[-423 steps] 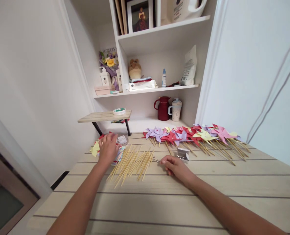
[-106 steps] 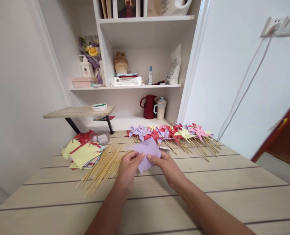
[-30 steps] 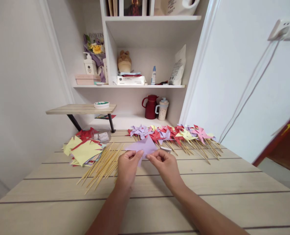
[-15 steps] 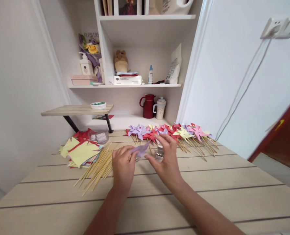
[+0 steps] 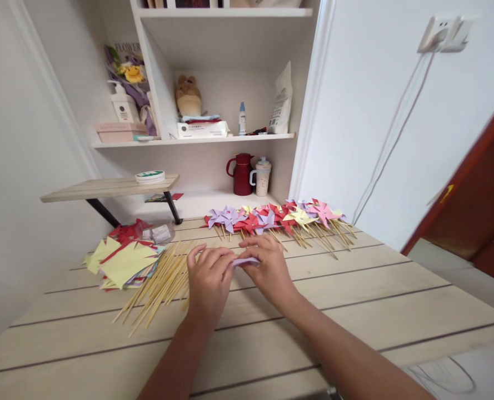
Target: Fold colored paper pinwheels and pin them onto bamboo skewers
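Observation:
Between my two hands is a piece of purple paper [image 5: 247,260], seen nearly edge-on. My left hand [image 5: 210,278] grips its left end with the fingers closed. On its right end, the thumb and fingers of my right hand [image 5: 267,266] pinch it. Just left of my left hand, thin wooden sticks [image 5: 159,283] lie in a loose bundle on the table. Beyond my hands, finished paper pinwheels [image 5: 272,218] in purple, red, yellow and pink lie in a row on their sticks. Cut paper sheets [image 5: 128,264], yellow on top, are piled at the left.
A clear plastic box [image 5: 159,232] with white pieces stands behind the paper pile. A small raised wooden shelf [image 5: 100,186] on black legs is at the back left. A red jug [image 5: 242,175] and a cup [image 5: 262,178] stand under the white shelving. Slatted table [image 5: 347,300] lies underneath.
My right hand has moved left and closed on the purple paper, which was in my left hand alone. The whole view has shifted, so the scene sits further left.

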Demonstrator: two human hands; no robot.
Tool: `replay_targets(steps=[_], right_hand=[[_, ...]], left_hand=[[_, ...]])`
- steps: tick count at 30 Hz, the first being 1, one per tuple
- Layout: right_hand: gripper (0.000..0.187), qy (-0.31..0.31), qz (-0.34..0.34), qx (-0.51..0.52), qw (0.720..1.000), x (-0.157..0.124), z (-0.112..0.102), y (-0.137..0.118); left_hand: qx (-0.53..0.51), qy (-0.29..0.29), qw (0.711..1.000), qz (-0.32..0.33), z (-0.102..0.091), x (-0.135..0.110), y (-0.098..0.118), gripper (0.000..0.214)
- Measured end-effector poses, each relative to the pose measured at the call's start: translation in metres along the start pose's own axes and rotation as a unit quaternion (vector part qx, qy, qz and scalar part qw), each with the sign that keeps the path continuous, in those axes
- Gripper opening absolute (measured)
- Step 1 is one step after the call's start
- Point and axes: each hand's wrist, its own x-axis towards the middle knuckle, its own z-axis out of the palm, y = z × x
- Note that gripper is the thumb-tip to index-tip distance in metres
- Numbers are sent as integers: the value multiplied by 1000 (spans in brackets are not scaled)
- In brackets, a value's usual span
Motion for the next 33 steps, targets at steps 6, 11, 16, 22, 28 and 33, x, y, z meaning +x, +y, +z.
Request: replay_targets(steps=[6, 11, 16, 22, 28, 33], right_hand=[[20, -54, 312, 347, 883, 6, -1, -3], [32, -21, 360, 433, 826, 9, -4, -5], [29, -61, 360, 440, 821, 7, -2, -4], [27, -109, 354, 443, 816, 4, -1, -3], [40, -106, 351, 455, 812, 5, -2, -4], [37, -85, 321, 436, 836, 4, 0, 2]], left_hand=[[-167, 100, 957, -215, 3, 2, -1, 88], [-364, -25, 857, -364, 8, 0, -7, 57], [-430, -120, 783, -433, 10, 2, 1, 37], [-444, -61, 740, -501, 6, 2, 3, 28], [-459, -30, 701, -545, 11, -3, -1, 31], [-445, -32, 709, -547, 12, -3, 0, 33]])
